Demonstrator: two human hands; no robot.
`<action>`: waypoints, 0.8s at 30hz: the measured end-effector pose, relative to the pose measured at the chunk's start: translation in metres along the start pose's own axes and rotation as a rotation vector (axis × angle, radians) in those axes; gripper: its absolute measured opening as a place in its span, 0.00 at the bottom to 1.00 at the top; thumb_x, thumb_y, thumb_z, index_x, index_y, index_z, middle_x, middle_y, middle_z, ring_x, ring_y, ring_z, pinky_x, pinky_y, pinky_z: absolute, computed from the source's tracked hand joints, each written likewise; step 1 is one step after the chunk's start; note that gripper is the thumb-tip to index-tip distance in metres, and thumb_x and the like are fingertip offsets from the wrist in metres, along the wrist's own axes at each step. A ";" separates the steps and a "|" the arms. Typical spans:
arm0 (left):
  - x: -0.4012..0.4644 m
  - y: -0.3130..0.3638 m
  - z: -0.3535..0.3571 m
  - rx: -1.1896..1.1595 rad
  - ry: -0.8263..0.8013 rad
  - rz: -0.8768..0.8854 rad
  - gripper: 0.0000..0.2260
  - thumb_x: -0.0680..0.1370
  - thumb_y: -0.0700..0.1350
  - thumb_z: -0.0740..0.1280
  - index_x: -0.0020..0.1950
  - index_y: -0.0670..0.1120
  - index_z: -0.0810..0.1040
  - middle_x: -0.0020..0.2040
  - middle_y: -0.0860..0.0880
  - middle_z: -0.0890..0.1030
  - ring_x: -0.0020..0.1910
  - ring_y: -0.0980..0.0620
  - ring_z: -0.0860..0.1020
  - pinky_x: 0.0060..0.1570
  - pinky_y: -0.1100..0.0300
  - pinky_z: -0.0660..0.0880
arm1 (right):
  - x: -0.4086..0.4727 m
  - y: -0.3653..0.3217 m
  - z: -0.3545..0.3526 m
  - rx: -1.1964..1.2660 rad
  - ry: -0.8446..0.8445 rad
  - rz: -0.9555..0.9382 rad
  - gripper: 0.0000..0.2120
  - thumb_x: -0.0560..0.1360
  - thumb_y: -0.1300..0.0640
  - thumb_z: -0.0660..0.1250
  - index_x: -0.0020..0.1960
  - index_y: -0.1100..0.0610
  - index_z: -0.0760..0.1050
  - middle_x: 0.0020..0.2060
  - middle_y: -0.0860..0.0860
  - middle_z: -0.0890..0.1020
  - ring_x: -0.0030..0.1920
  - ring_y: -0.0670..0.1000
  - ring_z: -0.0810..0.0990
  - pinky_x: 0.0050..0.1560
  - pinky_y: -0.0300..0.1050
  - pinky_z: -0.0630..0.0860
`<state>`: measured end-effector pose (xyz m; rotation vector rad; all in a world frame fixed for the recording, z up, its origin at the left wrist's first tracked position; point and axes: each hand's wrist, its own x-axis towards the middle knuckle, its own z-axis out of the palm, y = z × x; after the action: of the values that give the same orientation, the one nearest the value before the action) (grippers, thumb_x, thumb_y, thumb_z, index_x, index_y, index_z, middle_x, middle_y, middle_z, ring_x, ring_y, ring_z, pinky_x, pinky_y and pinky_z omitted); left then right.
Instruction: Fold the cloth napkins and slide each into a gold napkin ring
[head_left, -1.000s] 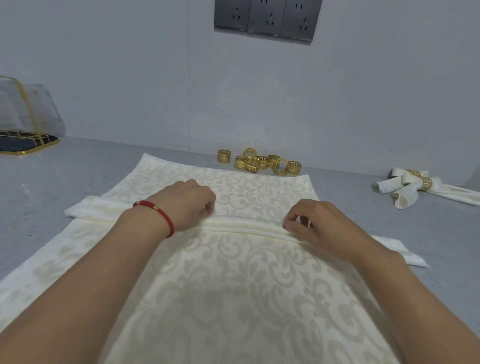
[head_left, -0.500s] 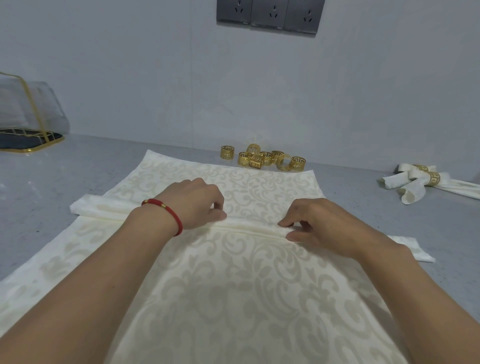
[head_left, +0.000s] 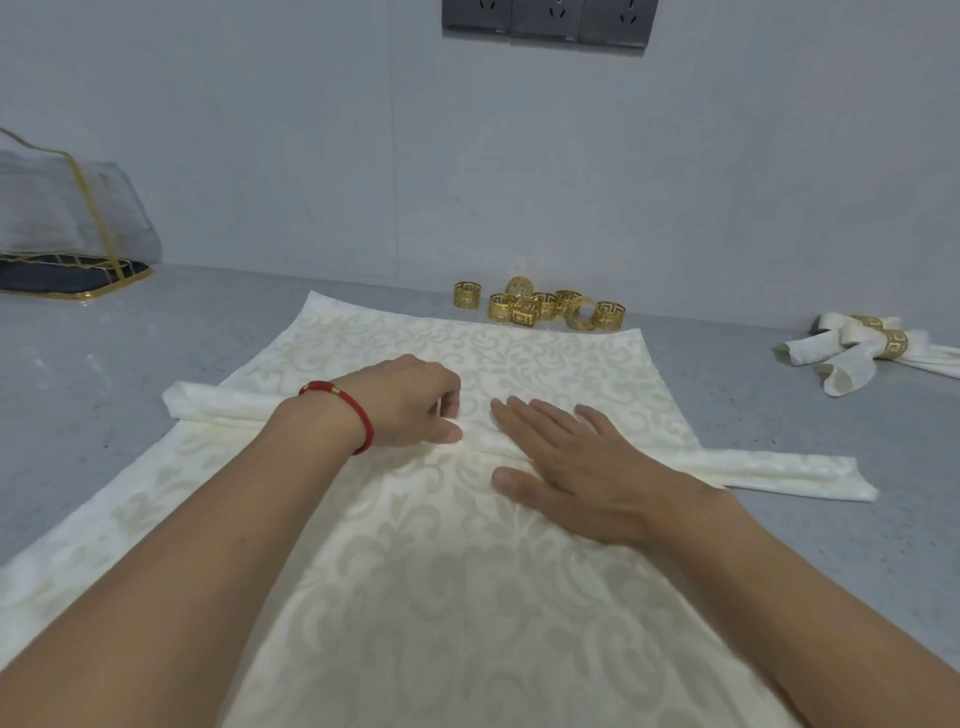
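Napkin spread on grey counter, folded band across middle, ends overhanging both sides. My left hand curled, fingers pinching band at centre. Right hand flat, pressing fold, gripping nothing. I judge: pleat mid-way. Advice: hold crease taut, fold even widths, press along length. Gold rings heaped beyond napkin's far edge; finished napkins far right.

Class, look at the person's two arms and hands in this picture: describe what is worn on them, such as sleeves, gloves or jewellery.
Both forearms are bare, with no sleeves in view and no gloves. The left hand has a red cord bracelet with a small gold bead around its wrist. The right hand and its wrist carry nothing: no bracelet or watch, and no ring on the fingers that show.
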<state>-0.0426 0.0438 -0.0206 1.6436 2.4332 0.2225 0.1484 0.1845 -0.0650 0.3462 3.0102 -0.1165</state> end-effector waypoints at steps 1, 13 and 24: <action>-0.001 -0.001 0.001 -0.037 -0.005 -0.003 0.07 0.78 0.56 0.69 0.46 0.54 0.76 0.45 0.56 0.78 0.45 0.54 0.78 0.45 0.59 0.75 | 0.001 0.000 0.000 -0.009 -0.009 0.002 0.37 0.78 0.26 0.38 0.81 0.40 0.32 0.82 0.42 0.38 0.81 0.43 0.36 0.81 0.57 0.38; -0.003 0.017 -0.019 0.056 -0.148 -0.169 0.12 0.77 0.58 0.68 0.48 0.51 0.82 0.44 0.55 0.82 0.45 0.52 0.80 0.49 0.55 0.78 | -0.003 -0.005 -0.003 0.034 0.060 -0.141 0.32 0.80 0.29 0.40 0.82 0.37 0.44 0.82 0.37 0.47 0.82 0.42 0.42 0.81 0.57 0.43; 0.000 0.074 -0.021 0.575 -0.226 -0.092 0.09 0.79 0.42 0.67 0.58 0.44 0.72 0.37 0.48 0.78 0.35 0.49 0.78 0.43 0.54 0.79 | 0.000 -0.005 0.000 -0.037 0.116 -0.139 0.36 0.74 0.27 0.32 0.81 0.34 0.45 0.83 0.46 0.54 0.81 0.49 0.53 0.77 0.56 0.57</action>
<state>0.0192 0.0707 0.0168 1.6251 2.5195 -0.6996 0.1475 0.1796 -0.0648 0.1449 3.1448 -0.0533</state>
